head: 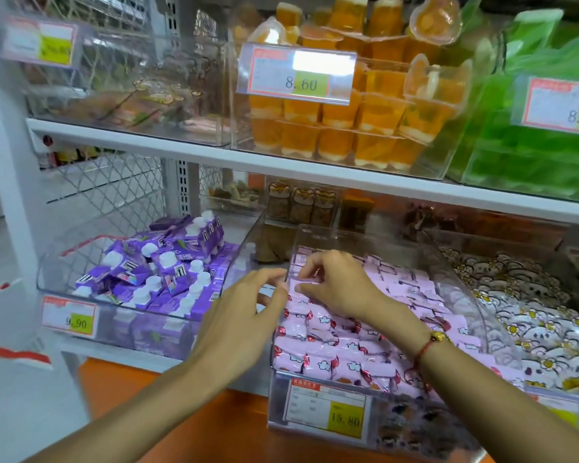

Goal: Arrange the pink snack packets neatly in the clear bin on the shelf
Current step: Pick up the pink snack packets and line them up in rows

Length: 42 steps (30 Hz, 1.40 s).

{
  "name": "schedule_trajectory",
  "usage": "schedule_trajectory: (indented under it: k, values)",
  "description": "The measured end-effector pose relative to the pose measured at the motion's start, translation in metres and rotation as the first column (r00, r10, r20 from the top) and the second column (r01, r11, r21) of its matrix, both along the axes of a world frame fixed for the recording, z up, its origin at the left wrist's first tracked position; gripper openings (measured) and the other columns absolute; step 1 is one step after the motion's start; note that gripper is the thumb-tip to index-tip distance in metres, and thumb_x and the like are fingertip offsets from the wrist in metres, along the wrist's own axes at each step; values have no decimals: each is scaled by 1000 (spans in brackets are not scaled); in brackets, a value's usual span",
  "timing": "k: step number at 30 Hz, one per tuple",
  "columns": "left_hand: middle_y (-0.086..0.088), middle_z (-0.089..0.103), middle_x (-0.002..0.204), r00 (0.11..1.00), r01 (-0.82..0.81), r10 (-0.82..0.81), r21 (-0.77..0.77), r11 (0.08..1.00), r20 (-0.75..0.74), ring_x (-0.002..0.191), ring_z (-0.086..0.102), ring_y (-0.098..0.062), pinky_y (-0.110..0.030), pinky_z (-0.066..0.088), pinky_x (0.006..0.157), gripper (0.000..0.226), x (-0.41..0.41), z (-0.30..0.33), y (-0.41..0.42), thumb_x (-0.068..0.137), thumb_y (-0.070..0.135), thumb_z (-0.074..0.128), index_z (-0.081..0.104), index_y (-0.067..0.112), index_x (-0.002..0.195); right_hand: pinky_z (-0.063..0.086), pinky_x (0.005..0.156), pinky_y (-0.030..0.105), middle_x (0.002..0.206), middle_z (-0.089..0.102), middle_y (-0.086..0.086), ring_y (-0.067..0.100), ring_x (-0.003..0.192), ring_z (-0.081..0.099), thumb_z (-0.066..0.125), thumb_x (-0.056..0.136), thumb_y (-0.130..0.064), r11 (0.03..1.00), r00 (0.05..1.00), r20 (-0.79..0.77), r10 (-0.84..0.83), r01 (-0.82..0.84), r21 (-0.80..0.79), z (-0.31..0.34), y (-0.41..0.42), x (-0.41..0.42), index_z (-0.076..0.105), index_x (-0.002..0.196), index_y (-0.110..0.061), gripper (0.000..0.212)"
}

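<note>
- We see the pink snack packets [358, 332] heaped in the clear bin [462, 282] on the lower shelf [121, 357], most lying crosswise in rough rows
- Our right hand [338, 285] is inside the bin at its left rear, its fingers [306, 267] curled and pinching a packet
- Our left hand [244, 315] is at the bin's left wall, fingers [268, 279] bent and slightly apart; we cannot tell whether they grip the same packet
- A red cord bracelet [427, 345] sits on the right wrist
- A yellow price tag [326, 409] reading 15.80 hangs on the bin's front
- Purple pouches [157, 269] fill the bin just left; orange jelly cups [341, 128] stand on the shelf above
</note>
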<state>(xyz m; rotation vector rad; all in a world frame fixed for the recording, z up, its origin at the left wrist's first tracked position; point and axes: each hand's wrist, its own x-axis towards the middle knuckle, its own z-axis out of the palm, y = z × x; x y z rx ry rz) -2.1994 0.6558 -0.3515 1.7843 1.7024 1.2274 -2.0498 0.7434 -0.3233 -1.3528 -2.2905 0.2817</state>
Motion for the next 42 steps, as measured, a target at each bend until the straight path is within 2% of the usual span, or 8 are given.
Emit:
schedule_trajectory:
  k: [4, 8, 14, 22, 27, 31, 37, 42]
  values:
    - [29, 59, 95, 999, 16, -15, -18, 1000, 47, 82, 54, 16, -19, 46, 68, 17, 1, 1, 0, 92, 43, 45, 53, 50, 105, 46, 52, 27, 69, 60, 8, 17, 57, 55, 60, 90, -11, 952, 970, -242, -3, -71, -298, 9, 2, -2, 63, 84, -7, 8]
    - [30, 60, 93, 993, 21, -20, -11, 1000, 112, 84, 57, 9, -37, 54, 78, 15, 3, 4, 0, 92, 37, 49, 55, 48, 101, 48, 71, 33, 80, 56, -1, 16, 75, 53, 53, 93, -12, 987, 908, -418, -35, -34, -156, 15, 0, -10, 58, 93, -10, 5]
    - [27, 60, 103, 989, 26, -34, 54, 998, 141, 98, 59, -1, -36, 50, 87, 23, 0, 6, -1, 91, 35, 54, 54, 44, 113, 43, 50, 14, 78, 59, 0, 0, 58, 54, 49, 98, -22, 970, 458, -863, -212, 208, -128, 32, -18, 1, 55, 97, -14, 11]
    - [23, 42, 135, 920, 308, -143, 447, 840, -366, 120, 46, -2, -25, 47, 89, 63, 3, 19, -7, 82, 11, 70, 46, 36, 134, 52, 52, 15, 77, 66, 8, 10, 65, 61, 51, 97, -14, 865, 161, -874, -459, -143, -481, 32, -48, 25, 60, 107, 1, 20]
    - [20, 70, 103, 963, 177, -245, 421, 890, 113, 93, 65, 0, -21, 54, 78, 30, 6, 27, -10, 76, 28, 71, 69, 30, 106, 56, 64, 24, 89, 70, 5, 13, 80, 68, 50, 97, -31, 853, 370, -825, -428, -138, -504, 37, -50, 33, 63, 101, -11, 24]
    - [9, 70, 65, 732, 67, -155, 156, 985, 663, 58, 64, 1, -14, 50, 49, 19, 10, 34, -8, 80, 34, 64, 73, 19, 88, 44, 82, 15, 109, 57, -10, 4, 101, 54, 45, 93, -49, 982, 675, -714, -186, 121, -142, 37, -52, 35, 52, 113, -29, 29]
    - [14, 65, 57, 796, 56, -146, 169, 984, 588, 53, 60, 4, -14, 49, 47, 25, 14, 32, -10, 79, 39, 60, 68, 22, 63, 19, 108, 27, 136, 37, -19, 1, 131, 22, 47, 89, -40, 941, 958, -151, 245, -197, 273, 30, -67, 29, 39, 138, -34, 50]
    - [18, 67, 67, 888, 111, -213, 259, 959, 407, 65, 61, 7, -10, 48, 58, 18, 12, 28, -9, 79, 43, 57, 69, 31, 83, 31, 89, 26, 117, 56, -13, 7, 110, 42, 59, 91, -32, 880, 967, 63, 246, -251, 404, 23, -63, 25, 51, 128, -28, 39]
